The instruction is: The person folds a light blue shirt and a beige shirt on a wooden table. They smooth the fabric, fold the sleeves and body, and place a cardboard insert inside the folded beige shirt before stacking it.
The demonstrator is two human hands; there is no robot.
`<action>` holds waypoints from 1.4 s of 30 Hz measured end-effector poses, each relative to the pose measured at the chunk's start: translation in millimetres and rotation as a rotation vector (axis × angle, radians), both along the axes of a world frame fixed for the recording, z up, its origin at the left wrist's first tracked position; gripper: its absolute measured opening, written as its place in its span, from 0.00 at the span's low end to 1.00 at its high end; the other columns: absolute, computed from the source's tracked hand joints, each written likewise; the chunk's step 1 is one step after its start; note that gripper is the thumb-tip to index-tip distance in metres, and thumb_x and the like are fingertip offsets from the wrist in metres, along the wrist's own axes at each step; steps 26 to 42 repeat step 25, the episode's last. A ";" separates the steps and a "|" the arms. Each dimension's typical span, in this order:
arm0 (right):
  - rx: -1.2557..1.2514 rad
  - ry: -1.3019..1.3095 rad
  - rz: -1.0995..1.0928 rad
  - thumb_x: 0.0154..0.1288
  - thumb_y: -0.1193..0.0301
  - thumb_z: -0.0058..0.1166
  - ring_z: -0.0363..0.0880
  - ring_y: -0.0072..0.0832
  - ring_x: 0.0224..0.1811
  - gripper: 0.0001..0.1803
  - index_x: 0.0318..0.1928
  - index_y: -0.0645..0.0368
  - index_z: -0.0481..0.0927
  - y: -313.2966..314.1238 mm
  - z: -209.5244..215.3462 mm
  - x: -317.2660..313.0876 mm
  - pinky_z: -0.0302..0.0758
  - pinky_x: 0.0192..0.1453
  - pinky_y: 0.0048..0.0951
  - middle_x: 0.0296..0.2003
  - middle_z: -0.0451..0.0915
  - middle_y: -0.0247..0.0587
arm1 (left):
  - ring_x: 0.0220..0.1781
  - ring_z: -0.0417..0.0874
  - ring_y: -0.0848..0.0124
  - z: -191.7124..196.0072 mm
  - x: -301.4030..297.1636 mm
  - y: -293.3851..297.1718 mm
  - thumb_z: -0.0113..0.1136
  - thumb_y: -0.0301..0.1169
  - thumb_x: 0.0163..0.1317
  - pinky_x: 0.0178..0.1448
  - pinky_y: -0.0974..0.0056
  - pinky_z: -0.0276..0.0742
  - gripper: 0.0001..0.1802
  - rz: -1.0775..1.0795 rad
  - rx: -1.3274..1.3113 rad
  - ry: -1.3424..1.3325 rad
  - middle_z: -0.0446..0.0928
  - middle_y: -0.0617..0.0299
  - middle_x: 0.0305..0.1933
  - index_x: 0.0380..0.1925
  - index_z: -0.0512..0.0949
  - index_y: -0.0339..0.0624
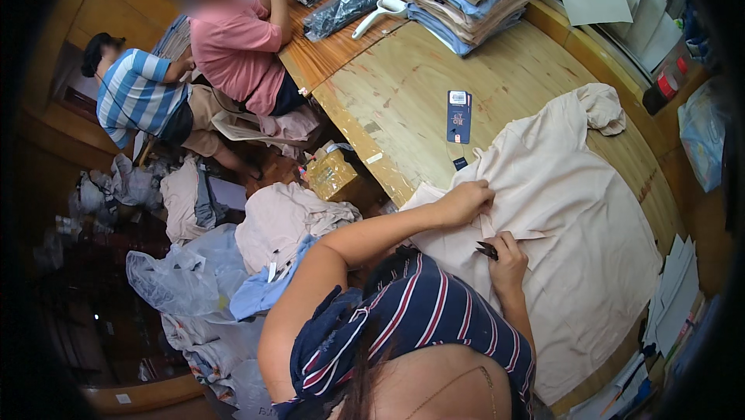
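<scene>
A cream shirt point(574, 210) lies spread and creased over the wooden table in front of me. My left hand point(467, 203) is closed, pinching a fold of the shirt near its left side. Just below and to the right, my right hand point(508, 261) is wrapped round small black thread snips point(487, 250). Their dark tips stick out to the left, toward the cloth under my left hand. Whether the blades touch the fabric, I cannot tell. Beyond my left hand, a dark blue hang tag point(459, 117) with a white label rests on the bare wood.
Folded shirts point(466, 1) are stacked at the table's point(403, 71) far end, near a white-handled tool point(380, 15) and plastic packets point(341, 13). Garments and plastic bags point(186, 269) heap at left. Two people sit beyond. A dark bottle point(665, 86) and papers point(673, 296) line the right.
</scene>
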State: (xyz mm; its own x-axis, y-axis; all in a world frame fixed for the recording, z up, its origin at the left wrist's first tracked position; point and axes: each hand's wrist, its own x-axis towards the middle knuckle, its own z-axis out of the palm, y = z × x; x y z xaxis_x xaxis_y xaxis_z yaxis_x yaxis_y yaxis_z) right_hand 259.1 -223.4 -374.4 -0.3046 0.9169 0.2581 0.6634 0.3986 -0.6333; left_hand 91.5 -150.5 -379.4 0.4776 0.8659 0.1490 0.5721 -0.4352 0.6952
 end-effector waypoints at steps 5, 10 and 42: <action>0.088 -0.031 0.061 0.40 0.80 0.50 0.73 0.34 0.23 0.08 0.26 0.57 0.74 -2.1 -5.8 2.2 0.68 0.26 0.32 0.25 0.70 0.36 | 0.31 0.74 0.56 6.2 -0.8 7.2 0.50 0.21 0.45 0.35 0.61 0.69 0.03 0.070 -0.206 -0.145 0.72 0.51 0.25 0.23 0.69 0.36; 0.220 -0.218 0.180 0.46 0.72 0.45 0.71 0.28 0.25 0.04 0.26 0.56 0.71 -5.8 -9.3 6.5 0.68 0.27 0.27 0.25 0.68 0.35 | 0.28 0.73 0.70 24.9 -1.4 11.0 0.47 0.23 0.52 0.33 0.67 0.69 0.02 0.332 -0.482 -0.298 0.70 0.56 0.22 0.26 0.66 0.36; 0.255 -0.072 0.064 0.41 0.76 0.51 0.74 0.27 0.27 0.14 0.35 0.57 0.76 -8.0 -13.1 10.3 0.70 0.28 0.23 0.31 0.73 0.36 | 0.42 0.75 0.64 54.1 -79.3 -14.1 0.48 0.38 0.59 0.37 0.61 0.69 0.10 0.422 0.189 0.799 0.74 0.56 0.39 0.35 0.69 0.44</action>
